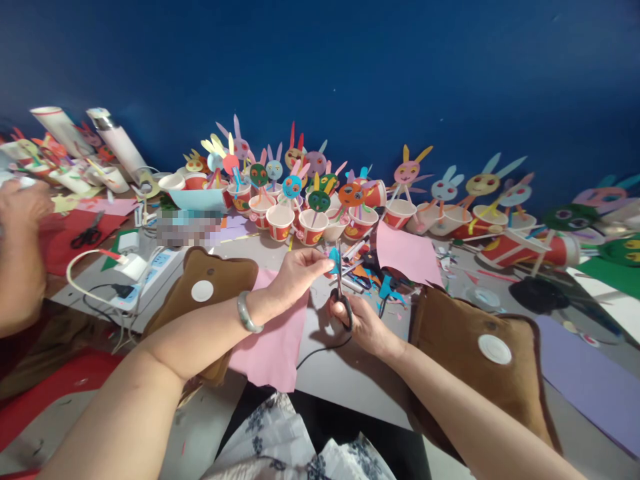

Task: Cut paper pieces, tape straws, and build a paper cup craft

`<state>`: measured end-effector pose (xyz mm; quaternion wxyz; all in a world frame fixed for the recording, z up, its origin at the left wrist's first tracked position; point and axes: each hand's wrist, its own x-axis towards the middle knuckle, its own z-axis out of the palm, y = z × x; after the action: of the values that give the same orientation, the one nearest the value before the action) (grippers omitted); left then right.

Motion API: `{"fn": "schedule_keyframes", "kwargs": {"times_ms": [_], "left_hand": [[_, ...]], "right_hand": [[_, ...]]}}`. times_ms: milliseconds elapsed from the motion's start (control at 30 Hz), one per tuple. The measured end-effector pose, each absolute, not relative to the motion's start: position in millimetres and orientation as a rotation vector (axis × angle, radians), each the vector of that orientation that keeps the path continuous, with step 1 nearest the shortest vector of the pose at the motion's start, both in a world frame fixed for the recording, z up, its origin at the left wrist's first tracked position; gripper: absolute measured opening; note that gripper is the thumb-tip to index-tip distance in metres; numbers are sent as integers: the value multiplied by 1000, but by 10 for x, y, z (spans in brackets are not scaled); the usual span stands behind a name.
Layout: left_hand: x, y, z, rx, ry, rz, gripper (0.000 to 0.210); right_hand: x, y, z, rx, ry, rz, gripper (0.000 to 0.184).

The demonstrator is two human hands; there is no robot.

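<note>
My left hand (299, 273) is closed in a pinch on a small piece of blue paper (334, 259). My right hand (367, 325) is wrapped round the black handles of a pair of scissors (349, 319), with the blades pointing up beside the blue paper. Whether the blades touch the paper I cannot tell. Under my left forearm lies a sheet of pink paper (273, 357). Just beyond my hands, a heap of coloured paper scraps (363, 270) and a blue glue gun (391, 289) rest on the grey table (320, 373).
Paper cups (280, 221) holding paper rabbits (293, 188) line the blue wall. Brown cushions (450, 347) lie on both sides. At left are a power strip (155, 267) with cables, another pair of scissors (87, 230), a thermos (117, 143) and another person's hand (23, 207).
</note>
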<state>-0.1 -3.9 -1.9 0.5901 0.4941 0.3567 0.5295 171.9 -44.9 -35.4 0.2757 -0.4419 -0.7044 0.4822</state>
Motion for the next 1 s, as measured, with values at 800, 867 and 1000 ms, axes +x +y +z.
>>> {"fn": "schedule_keyframes", "kwargs": {"times_ms": [800, 867, 1000], "left_hand": [[10, -33, -28, 1132, 845, 1254, 23], [14, -29, -30, 1116, 843, 1256, 24], [19, -28, -23, 1105, 839, 1264, 25]], "right_hand": [[1703, -492, -335, -1228, -1924, 1230, 69], [1703, -493, -339, -1223, -1918, 1229, 69], [1699, -493, -340, -1245, -1895, 1230, 70]]}}
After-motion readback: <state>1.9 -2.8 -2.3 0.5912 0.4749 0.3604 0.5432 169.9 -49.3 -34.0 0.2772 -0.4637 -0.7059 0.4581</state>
